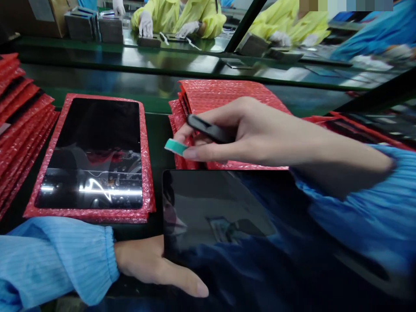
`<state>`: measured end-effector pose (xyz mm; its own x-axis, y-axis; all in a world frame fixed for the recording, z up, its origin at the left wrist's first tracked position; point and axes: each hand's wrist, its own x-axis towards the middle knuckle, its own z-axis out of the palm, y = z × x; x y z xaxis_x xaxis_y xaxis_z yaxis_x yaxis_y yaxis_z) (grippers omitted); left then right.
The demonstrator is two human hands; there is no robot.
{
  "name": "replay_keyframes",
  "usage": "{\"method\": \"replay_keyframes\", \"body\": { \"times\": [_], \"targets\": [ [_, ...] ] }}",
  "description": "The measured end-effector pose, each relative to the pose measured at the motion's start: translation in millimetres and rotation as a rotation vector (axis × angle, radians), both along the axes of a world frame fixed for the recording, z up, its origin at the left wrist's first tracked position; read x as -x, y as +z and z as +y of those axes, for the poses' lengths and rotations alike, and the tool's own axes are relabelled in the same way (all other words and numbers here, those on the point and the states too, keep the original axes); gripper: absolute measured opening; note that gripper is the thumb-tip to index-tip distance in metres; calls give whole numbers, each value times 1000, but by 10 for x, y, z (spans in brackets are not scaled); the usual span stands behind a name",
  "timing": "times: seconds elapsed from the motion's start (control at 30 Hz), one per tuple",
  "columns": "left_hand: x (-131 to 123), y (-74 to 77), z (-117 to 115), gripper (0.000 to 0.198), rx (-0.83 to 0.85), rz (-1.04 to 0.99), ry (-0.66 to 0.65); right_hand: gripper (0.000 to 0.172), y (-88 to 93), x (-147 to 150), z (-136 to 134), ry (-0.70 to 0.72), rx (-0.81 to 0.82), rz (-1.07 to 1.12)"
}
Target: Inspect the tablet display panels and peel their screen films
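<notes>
My left hand [152, 262] grips the left edge of a large glossy black screen panel [221, 255], thumb on top and the fingers hidden underneath. Above the panel's far edge, my right hand [240, 130] is closed. Between its thumb and a finger is a short green strip [176, 147] that looks like tape. A slim black tool [208, 128] with a rounded end is tucked in the same hand; its kind cannot be made out. To the left, another black screen panel [100, 143] lies face up on red bubble wrap [147, 182].
Red bubble-wrap sleeves [22, 143] are piled at far left, and more red sleeves [227, 91] lie behind my right hand. Beyond a dark green frame bar [97, 60], people in yellow and blue clothing work at another bench. Grey boxes [82, 24] stand at back left.
</notes>
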<state>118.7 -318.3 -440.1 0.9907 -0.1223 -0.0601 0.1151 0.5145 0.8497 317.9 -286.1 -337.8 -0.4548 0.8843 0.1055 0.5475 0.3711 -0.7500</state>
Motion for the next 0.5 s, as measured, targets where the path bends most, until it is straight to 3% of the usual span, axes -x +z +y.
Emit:
{"method": "replay_keyframes", "body": {
  "times": [0.13, 0.33, 0.5],
  "targets": [
    [20, -16, 5, 23, -37, 43, 9, 19, -23, -26, -13, -34, -108, -34],
    [42, -36, 11, 26, -134, 40, 79, 17, -50, -47, -11, 10, -123, -65],
    [26, 14, 27, 27, -119, 14, 26, 19, -16, -42, -5, 63, -157, -108]
  ]
}}
